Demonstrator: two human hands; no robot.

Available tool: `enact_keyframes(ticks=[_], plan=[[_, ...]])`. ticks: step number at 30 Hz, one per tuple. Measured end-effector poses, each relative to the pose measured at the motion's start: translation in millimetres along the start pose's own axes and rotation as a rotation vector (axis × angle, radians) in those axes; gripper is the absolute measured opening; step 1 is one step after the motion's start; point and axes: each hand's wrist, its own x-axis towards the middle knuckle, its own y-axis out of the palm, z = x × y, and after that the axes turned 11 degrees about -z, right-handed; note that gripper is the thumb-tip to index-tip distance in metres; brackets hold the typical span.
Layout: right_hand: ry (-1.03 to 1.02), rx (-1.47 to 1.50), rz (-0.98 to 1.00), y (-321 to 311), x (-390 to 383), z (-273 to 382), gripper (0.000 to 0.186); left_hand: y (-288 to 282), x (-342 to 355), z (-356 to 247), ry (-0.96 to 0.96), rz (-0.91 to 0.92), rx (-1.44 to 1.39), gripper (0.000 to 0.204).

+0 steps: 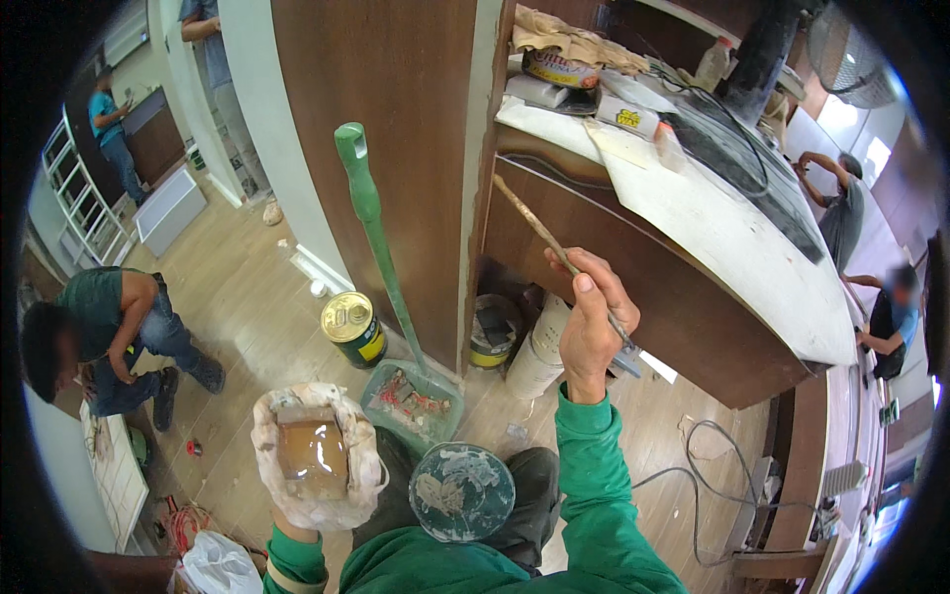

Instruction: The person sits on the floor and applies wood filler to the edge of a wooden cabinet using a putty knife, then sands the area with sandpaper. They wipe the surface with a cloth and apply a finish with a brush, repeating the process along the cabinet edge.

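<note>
My left hand, mostly hidden below, holds up a small tub [265, 436] with a thick, crusted whitish rim. Glossy amber liquid [315, 457] lies inside it. My right hand [597, 317] is raised and closed around a thin, stained brush [535, 224], whose slim end slants up and left toward the pale edge strip [481, 148] of a dark brown panel [381, 69]. Whether that end touches the strip, I cannot tell. Between my knees stands a round, dark green lid or can top [462, 492] smeared with dried white material.
A long-handled green dustpan [416, 411] with debris stands ahead, beside a paint can [353, 327]. Another can [493, 332] is behind the panel. A cluttered counter [693, 247] curves right, above a looping cable [696, 475]. A person [119, 332] crouches left; several others work farther off.
</note>
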Motion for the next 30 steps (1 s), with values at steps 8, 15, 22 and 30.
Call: enact_keyframes(ticks=[8, 15, 22, 30], plan=[[-0.138, -0.212, 0.054, 12.3, 6.9, -11.5, 0.020, 9.0, 12.6, 15.7, -0.024, 0.012, 0.011, 0.068], [-0.139, -0.262, -0.002, 19.0, 6.1, -14.1, 0.021, 12.0, 19.4, 17.8, -0.103, -0.065, -0.054, 0.065], [-0.120, -0.274, 0.001, 22.9, 6.0, -12.0, 0.021, -7.1, 19.0, 21.9, -0.075, -0.169, 0.004, 0.066], [-0.089, -0.287, 0.011, 24.4, 8.2, -9.3, 0.021, -0.5, 16.5, 23.0, -0.054, -0.048, 0.023, 0.068]])
